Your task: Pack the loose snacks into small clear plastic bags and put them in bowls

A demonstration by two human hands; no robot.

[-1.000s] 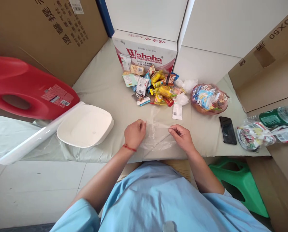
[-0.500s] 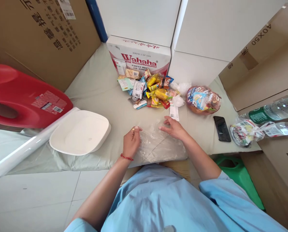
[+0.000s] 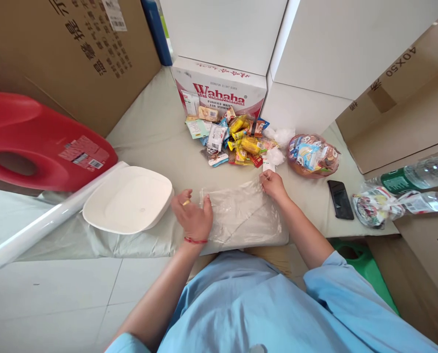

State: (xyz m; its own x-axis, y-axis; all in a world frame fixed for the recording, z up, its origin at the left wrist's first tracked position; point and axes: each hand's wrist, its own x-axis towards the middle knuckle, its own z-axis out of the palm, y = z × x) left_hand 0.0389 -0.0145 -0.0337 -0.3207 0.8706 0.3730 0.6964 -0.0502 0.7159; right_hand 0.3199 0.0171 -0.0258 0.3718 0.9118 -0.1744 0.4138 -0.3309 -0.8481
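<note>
A clear plastic bag (image 3: 241, 215) lies spread flat at the front edge of the cloth-covered surface. My right hand (image 3: 273, 185) pinches its upper right corner, fingers closed. At the bag's left edge is my left hand (image 3: 195, 215), slightly blurred, its thumb and fingers apart with nothing between them. A white plastic basin (image 3: 127, 201) sits just left of that hand. Beyond the bag is a heap of wrapped snacks (image 3: 237, 137), with a small white packet (image 3: 268, 164) close above my right hand.
Behind the snacks stands a Wahaha carton (image 3: 219, 83). To the right are a bagged bundle of snacks (image 3: 312, 156), a black phone (image 3: 340, 199) and plastic bottles (image 3: 417, 174). A red jug (image 3: 46, 142) and a clear film roll (image 3: 53, 215) lie on the left.
My left hand has let go of the bag and opened, moving slightly left. My right hand has closed on the bag's corner. The bag lies flatter and wider.
</note>
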